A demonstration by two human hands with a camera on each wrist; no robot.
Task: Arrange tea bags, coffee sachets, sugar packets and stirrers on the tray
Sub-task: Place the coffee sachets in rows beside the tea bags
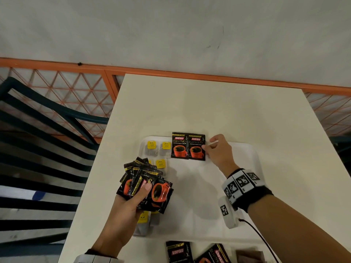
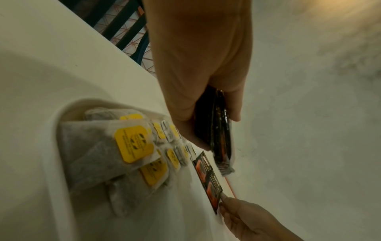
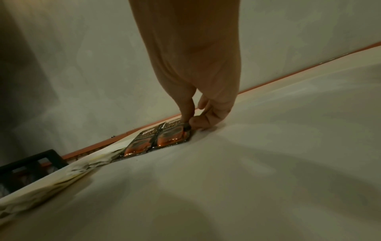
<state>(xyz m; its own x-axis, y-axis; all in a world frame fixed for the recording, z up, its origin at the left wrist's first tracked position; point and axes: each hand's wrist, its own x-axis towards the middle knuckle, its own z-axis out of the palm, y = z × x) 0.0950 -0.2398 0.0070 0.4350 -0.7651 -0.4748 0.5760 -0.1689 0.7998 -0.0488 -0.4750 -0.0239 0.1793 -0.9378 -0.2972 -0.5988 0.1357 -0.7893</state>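
Note:
A white tray point(image 1: 199, 196) lies on the white table point(image 1: 209, 103). Tea bags with yellow tags point(image 1: 152, 147) fill the tray's left side, close up in the left wrist view point(image 2: 134, 145). Two black Kopiko coffee sachets point(image 1: 188, 146) lie side by side at the tray's far edge. My right hand point(image 1: 206, 149) pinches the right edge of the right-hand sachet point(image 3: 171, 135) between thumb and forefinger point(image 3: 187, 125). My left hand point(image 1: 140, 192) grips a fanned bundle of coffee sachets point(image 1: 144, 179) above the tray's left side, thumb on top; the bundle point(image 2: 220, 130) shows edge-on.
More loose coffee sachets point(image 1: 178, 251) and a brown packet point(image 1: 250, 256) lie on the table at the near edge. A dark slatted chair point(image 1: 38, 149) stands to the left. An orange lattice rail point(image 1: 76, 86) and a grey wall run behind the table.

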